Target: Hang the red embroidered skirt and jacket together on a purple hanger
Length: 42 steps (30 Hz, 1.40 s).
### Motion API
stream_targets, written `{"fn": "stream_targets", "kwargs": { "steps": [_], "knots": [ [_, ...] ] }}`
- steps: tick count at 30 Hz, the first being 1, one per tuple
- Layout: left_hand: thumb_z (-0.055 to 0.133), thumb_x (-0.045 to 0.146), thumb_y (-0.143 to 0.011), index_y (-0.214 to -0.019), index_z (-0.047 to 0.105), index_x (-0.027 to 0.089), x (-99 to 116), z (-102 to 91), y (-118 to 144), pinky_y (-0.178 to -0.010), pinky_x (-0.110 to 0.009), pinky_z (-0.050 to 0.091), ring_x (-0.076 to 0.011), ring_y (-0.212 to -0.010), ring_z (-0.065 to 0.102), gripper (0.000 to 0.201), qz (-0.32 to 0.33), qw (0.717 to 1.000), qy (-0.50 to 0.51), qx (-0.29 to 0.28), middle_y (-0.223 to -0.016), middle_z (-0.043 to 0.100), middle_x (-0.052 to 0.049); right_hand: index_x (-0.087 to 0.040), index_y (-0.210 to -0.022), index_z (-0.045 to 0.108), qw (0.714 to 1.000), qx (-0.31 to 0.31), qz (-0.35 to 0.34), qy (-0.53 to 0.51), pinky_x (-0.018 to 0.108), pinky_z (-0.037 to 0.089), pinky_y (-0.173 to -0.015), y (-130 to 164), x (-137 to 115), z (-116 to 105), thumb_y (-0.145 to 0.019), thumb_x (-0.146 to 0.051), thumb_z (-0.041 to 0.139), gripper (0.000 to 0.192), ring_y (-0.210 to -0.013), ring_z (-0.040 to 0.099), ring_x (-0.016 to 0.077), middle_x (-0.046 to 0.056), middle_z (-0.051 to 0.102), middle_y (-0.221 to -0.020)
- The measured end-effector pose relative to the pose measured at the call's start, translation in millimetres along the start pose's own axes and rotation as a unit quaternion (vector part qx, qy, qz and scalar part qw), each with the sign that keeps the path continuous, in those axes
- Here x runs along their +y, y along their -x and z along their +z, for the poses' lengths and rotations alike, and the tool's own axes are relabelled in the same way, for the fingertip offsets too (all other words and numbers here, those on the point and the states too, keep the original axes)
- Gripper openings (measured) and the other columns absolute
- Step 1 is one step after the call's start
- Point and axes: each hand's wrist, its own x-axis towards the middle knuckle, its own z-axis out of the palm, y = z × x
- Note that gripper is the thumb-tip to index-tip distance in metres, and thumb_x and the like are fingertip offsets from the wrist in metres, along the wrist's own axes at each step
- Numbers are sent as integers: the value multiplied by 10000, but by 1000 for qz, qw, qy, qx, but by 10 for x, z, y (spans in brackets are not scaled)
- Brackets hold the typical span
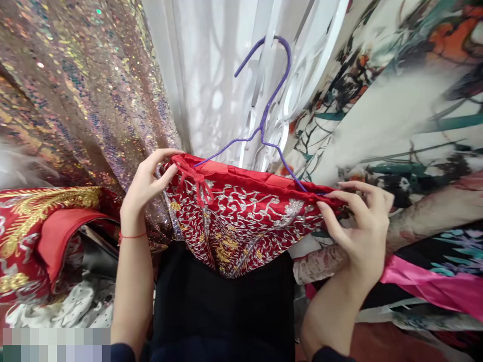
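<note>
A red skirt (245, 206) with silver and gold embroidery hangs stretched between my two hands. My left hand (151, 176) pinches the left end of its waistband, beside a red drawstring bow (204, 193). At the other end, the fingers and thumb of my right hand (358, 216) are closed on the waistband. A purple wire hanger (264, 120) rises out of the waist opening, its hook pointing up and left. The hanger's lower part is hidden inside the skirt.
Sequined fabric (83, 90) drapes at upper left, over another red embroidered garment (22, 241). White sheer curtain (211, 75) and a white scrolled metal frame (298, 95) stand behind the hanger. Floral fabric (385, 100) fills the right, above pink satin (433, 286) and a rolled cloth (426, 216).
</note>
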Motion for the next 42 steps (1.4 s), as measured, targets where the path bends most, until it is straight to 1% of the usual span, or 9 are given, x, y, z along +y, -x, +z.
{"fn": "stream_targets", "kwargs": {
  "steps": [2, 5, 13, 20, 24, 28, 32, 36, 42],
  "knots": [
    [598, 363, -916, -1129, 664, 254, -75, 27, -8, -894, -352, 557, -197, -948, 686, 248, -21, 999, 45, -12, -1049, 720, -57, -232, -959, 687, 999, -25, 1, -44, 426, 503, -900, 18, 177, 7, -909, -289, 659, 81, -1006, 640, 262, 89, 670, -1062],
    [623, 405, -906, -1065, 656, 247, -134, 85, 41, -780, -297, 564, -172, -835, 690, 227, -44, 995, 74, 48, -916, 719, -42, -238, -930, 684, 994, -15, 14, -105, 341, 532, -822, -70, 262, 85, -925, -254, 634, 53, -885, 680, 205, 44, 706, -977],
    [614, 526, -919, -1003, 599, 250, -71, 255, 147, -575, -252, 477, -113, -603, 570, 289, -58, 972, 122, 192, -751, 633, 10, -237, -875, 701, 991, 1, 37, -128, 294, 519, -713, -569, -24, 298, -933, -285, 610, 119, -733, 668, 180, 19, 724, -819],
    [653, 576, -885, -945, 571, 242, -106, 218, 50, -695, -275, 531, -122, -728, 619, 350, -33, 948, 154, 276, -818, 621, -3, -257, -864, 682, 962, 145, 66, -223, 322, 497, -692, -750, -140, 538, -929, -369, 626, 141, -727, 618, 175, 11, 656, -799],
    [616, 601, -897, -985, 559, 281, -246, 206, -73, -843, -350, 532, -177, -910, 653, 337, -77, 956, 155, 237, -914, 638, -27, -232, -857, 676, 981, 125, 56, -134, 341, 504, -717, -676, -115, 566, -942, -422, 601, 221, -760, 631, 190, 38, 671, -819],
    [542, 716, -875, -1047, 563, 259, -393, 271, -129, -851, -377, 520, -197, -888, 631, 489, -106, 971, 116, 181, -914, 615, -46, -184, -995, 651, 987, 81, 86, -106, 345, 516, -743, -460, -73, 606, -935, -498, 567, 330, -783, 646, 200, 74, 684, -886],
    [494, 734, -888, -989, 588, 234, -450, 287, -95, -808, -349, 512, -175, -780, 596, 519, -113, 977, 70, 166, -828, 597, -22, -194, -796, 612, 984, 36, 157, -74, 302, 420, -584, -367, -43, 611, -874, -616, 593, 429, -540, 476, 144, -17, 518, -608],
    [494, 746, -879, -806, 548, 230, -369, 259, -20, -715, -321, 494, -149, -657, 503, 524, -125, 974, 92, 162, -704, 498, 12, -240, -558, 411, 979, 89, 178, -38, 295, 319, -527, -400, -58, 637, -843, -673, 588, 548, -488, 304, 110, -57, 310, -500],
    [533, 709, -883, -955, 574, 243, -234, 262, 99, -778, -317, 504, -157, -775, 561, 473, -133, 959, 140, 208, -859, 582, -15, -222, -627, 511, 968, 137, 196, -73, 303, 358, -545, -384, -104, 731, -831, -665, 604, 497, -497, 379, 127, -39, 424, -520]
  ]
}}
